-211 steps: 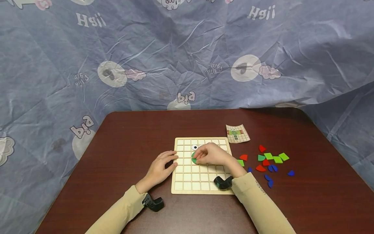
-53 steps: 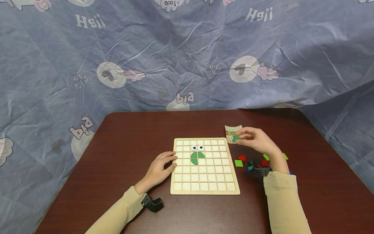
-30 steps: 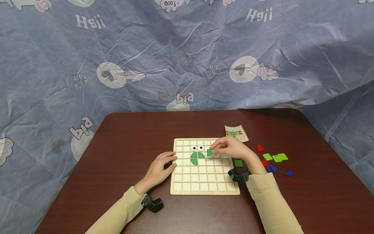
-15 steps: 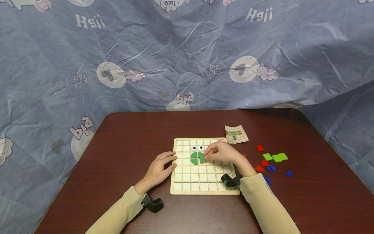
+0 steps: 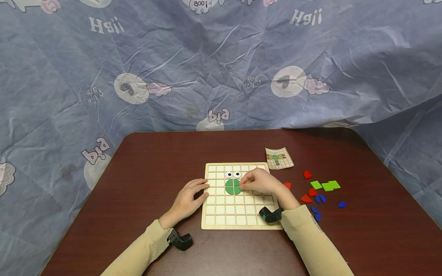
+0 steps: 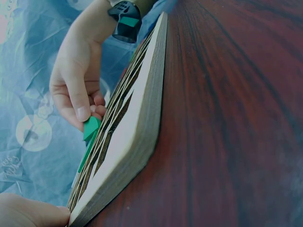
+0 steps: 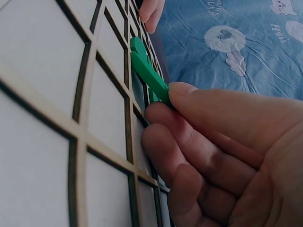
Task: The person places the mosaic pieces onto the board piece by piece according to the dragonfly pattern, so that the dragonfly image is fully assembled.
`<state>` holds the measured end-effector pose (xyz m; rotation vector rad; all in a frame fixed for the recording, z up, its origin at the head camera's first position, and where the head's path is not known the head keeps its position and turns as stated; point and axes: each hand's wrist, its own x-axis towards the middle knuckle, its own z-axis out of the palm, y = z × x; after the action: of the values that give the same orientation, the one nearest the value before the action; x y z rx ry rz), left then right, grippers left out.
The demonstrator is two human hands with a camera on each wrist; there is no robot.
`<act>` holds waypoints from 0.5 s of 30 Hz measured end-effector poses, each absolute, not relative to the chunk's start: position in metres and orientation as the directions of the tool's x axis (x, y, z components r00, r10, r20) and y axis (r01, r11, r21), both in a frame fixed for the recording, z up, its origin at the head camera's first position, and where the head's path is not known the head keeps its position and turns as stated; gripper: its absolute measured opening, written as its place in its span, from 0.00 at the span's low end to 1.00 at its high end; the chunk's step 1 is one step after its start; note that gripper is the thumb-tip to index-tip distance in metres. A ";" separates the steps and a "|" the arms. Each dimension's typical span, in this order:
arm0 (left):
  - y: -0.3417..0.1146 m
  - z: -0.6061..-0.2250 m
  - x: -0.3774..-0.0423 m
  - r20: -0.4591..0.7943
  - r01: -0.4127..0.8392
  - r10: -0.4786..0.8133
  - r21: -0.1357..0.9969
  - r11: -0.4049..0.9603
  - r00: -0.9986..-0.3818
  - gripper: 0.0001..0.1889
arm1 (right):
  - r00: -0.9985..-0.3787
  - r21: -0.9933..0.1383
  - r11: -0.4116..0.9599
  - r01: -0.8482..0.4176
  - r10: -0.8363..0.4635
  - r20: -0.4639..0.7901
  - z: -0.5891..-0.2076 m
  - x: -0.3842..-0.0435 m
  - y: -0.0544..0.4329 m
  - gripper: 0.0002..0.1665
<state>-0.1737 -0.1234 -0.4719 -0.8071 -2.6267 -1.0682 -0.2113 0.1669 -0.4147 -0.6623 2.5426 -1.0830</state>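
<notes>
The left hand [image 5: 187, 197], fingers extended, is touching the left edge of the gridded board [image 5: 221, 210], usefully steadying it, while a green quarter piece [image 7: 150, 75] is tilting at the lower right of the green circle [image 5: 229, 187], pinched by the right hand [image 5: 259, 181], best levelled before release.

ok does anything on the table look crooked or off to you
Nothing looks spilled or broken. The green piece in the right hand's grip is tilted, not flat in the board, but that fits being held. The picture card looks slightly curled: its far edge bows rather than running straight.
</notes>
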 end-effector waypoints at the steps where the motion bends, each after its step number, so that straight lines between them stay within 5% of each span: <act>1: -0.123 -0.472 -0.174 0.368 0.552 0.413 0.587 0.592 -0.833 0.16 | -0.847 -0.734 0.609 -0.299 -0.524 -0.089 -0.415 -0.211 0.167 0.07; 15: -0.124 -0.472 -0.174 0.363 0.550 0.414 0.586 0.595 -0.835 0.16 | -0.851 -0.703 0.630 -0.330 -0.521 -0.067 -0.416 -0.212 0.166 0.07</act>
<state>-0.1741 -0.1239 -0.4722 -0.8053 -2.6332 -1.0635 -0.2120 0.1664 -0.4158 -0.6909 2.5900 -1.0397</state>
